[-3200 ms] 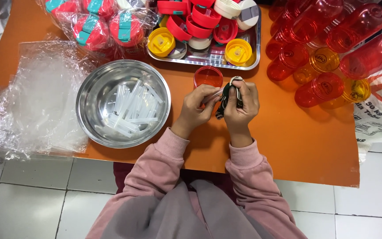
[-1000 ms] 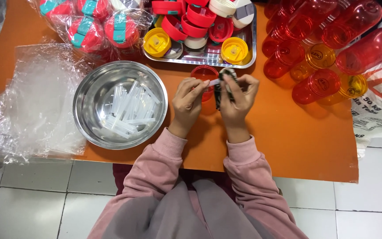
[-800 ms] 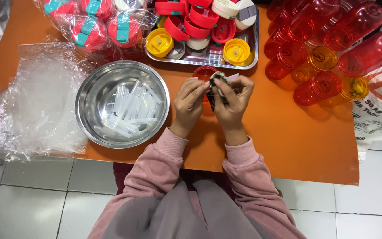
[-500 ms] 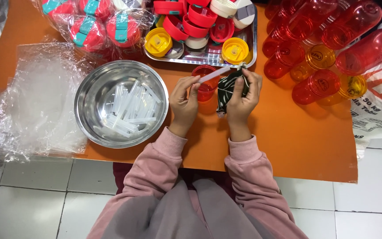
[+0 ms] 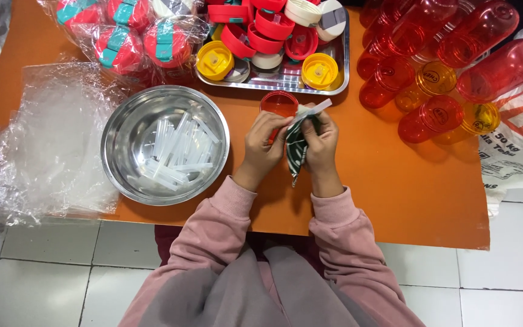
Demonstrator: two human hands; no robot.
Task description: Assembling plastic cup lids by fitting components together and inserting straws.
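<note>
My left hand [image 5: 263, 144] and my right hand [image 5: 322, 144] meet over the orange table [image 5: 394, 175]. Between them hangs a dark green patterned sleeve [image 5: 296, 152], gripped by my right hand. A clear plastic straw [image 5: 314, 110] pokes out above the sleeve's top, and my left fingers pinch at that spot. Just beyond my hands stands an open red bottle [image 5: 279, 102], partly hidden by my fingers.
A steel bowl [image 5: 122, 121] of several clear straws sits to the left. A metal tray [image 5: 343, 66] of red, yellow and white lids lies behind. Red and orange bottles [image 5: 437, 115] lie at the right, wrapped lids [image 5: 122, 42] and clear plastic bags [image 5: 37, 151] at the left.
My left hand drew a clear straw up beside the dark sleeve half a second ago. Now both hands have closed together, with the straw's tip sticking out above the sleeve.
</note>
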